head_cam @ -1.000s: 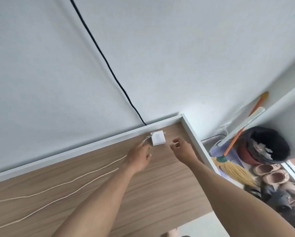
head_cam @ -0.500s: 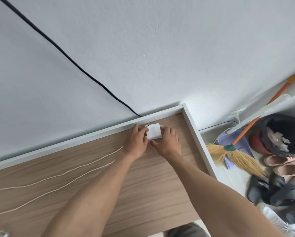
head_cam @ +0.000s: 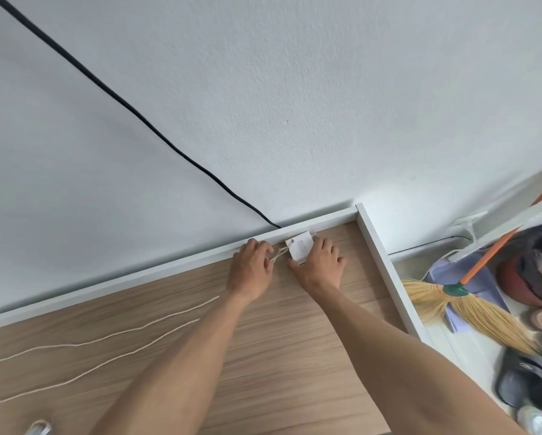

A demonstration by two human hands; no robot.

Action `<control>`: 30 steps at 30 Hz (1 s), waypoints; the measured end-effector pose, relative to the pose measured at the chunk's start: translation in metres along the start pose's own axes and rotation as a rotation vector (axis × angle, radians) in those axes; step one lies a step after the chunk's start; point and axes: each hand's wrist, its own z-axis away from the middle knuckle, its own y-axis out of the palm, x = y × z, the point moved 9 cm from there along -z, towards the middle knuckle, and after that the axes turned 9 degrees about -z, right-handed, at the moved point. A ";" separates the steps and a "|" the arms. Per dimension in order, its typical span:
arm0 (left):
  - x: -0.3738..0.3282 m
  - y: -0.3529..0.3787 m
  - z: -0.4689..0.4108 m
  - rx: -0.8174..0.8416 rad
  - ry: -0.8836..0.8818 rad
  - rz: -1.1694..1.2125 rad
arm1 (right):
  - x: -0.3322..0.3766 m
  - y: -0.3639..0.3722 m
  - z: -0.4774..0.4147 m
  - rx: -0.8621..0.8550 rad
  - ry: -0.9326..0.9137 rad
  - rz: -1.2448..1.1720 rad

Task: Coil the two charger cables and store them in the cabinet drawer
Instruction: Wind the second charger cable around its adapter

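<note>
Head view of a wood-grain cabinet top edged by a white rim along a pale wall. The left hand rests palm down, its fingers curled together and pinching the ends of two cream charger cables just left of a white charger block. The right hand lies beside it; its fingers are loosely spread over the block's right edge, with the thumb tucked under the block's near corner, so the block is tilted up off the wood. Between the two sets of fingertips the cable ends meet the block's left face (whether they are still plugged in cannot be told). From under the left wrist the two cables trail away leftward across the wood, side by side and uncoiled. A black wire runs down the wall to the rim just beyond the left fingers. Well right of the right fingers, past the rim, a straw broom lies among shoes on the floor.
</note>
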 end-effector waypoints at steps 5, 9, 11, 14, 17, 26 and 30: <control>0.004 -0.012 0.002 0.007 0.010 0.012 | -0.007 -0.033 0.007 -0.039 -0.124 -0.223; -0.007 -0.033 -0.004 0.043 0.042 0.094 | 0.000 -0.079 0.010 -0.055 -0.333 -0.258; -0.020 -0.045 -0.010 0.103 0.012 0.275 | 0.007 -0.103 0.011 -0.067 -0.428 -0.265; -0.048 -0.073 -0.019 0.167 -0.039 0.577 | 0.026 -0.148 0.021 -0.141 -0.534 -0.243; -0.077 -0.110 -0.023 0.169 0.042 0.690 | 0.053 -0.194 0.040 -0.221 -0.672 -0.228; -0.135 -0.259 -0.010 0.049 0.350 0.950 | 0.132 -0.311 0.114 -0.372 -0.900 -0.201; -0.142 -0.309 0.007 0.009 0.420 1.134 | 0.135 -0.331 0.129 -0.315 -0.730 -0.731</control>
